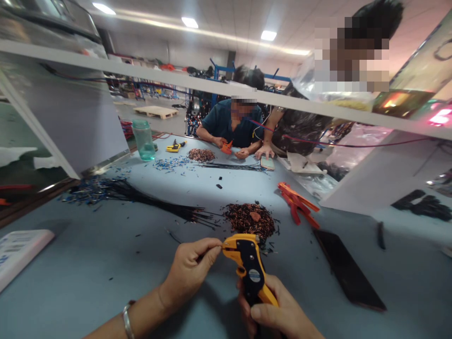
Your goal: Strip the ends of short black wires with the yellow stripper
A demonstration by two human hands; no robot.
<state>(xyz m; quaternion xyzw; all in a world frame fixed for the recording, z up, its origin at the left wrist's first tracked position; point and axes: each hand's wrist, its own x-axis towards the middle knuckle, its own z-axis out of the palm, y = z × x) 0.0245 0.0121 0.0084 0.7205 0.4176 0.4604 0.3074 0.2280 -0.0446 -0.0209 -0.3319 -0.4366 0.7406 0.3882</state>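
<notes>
My right hand (278, 306) is wrapped round the handles of a yellow and black wire stripper (251, 256), its head pointing up and left. Thumb and finger of my left hand (192, 261) pinch together right at the stripper's jaws; whatever they hold is too small or hidden to make out. Just behind the stripper lies a heap of short black and copper scraps (249, 219). To the left stretches a bundle of black wires (155, 200), with blue pieces (92, 188) at its far end.
Orange-red hand tools (298, 202) and a black phone (348, 268) lie on the right. A white box (21, 254) sits at the left. Across the table a person holds an orange tool (226, 147); another person leans in. A green jar (143, 141) stands at the back left.
</notes>
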